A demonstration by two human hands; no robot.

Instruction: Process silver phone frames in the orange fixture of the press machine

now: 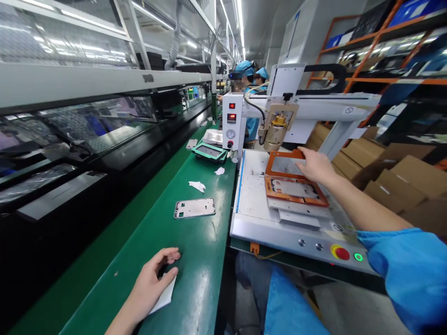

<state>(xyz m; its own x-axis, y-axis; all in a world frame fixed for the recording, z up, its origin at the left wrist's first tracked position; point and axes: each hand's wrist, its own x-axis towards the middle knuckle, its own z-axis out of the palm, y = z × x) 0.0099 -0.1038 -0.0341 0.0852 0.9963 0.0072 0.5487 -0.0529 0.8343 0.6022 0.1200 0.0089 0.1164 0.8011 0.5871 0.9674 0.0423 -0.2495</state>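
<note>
Left hand (153,279) rests on the green tabletop (195,260), fingers loosely curled over a white paper (166,294), pinning it flat without a closed grip; a metal frame (194,208) lies on the tabletop well ahead of it, with paper scraps (197,186) beyond. Right hand (316,165) reaches onto the machine bed (251,190), fingers extended and touching the right edge of the upper orange jig (284,165), not clenched; a second orange jig (295,190) lies just below, touching it; the brass nozzle (277,130) hangs above the upper jig, and a red button (340,252) sits beside a green button (358,256) on the front panel.
</note>
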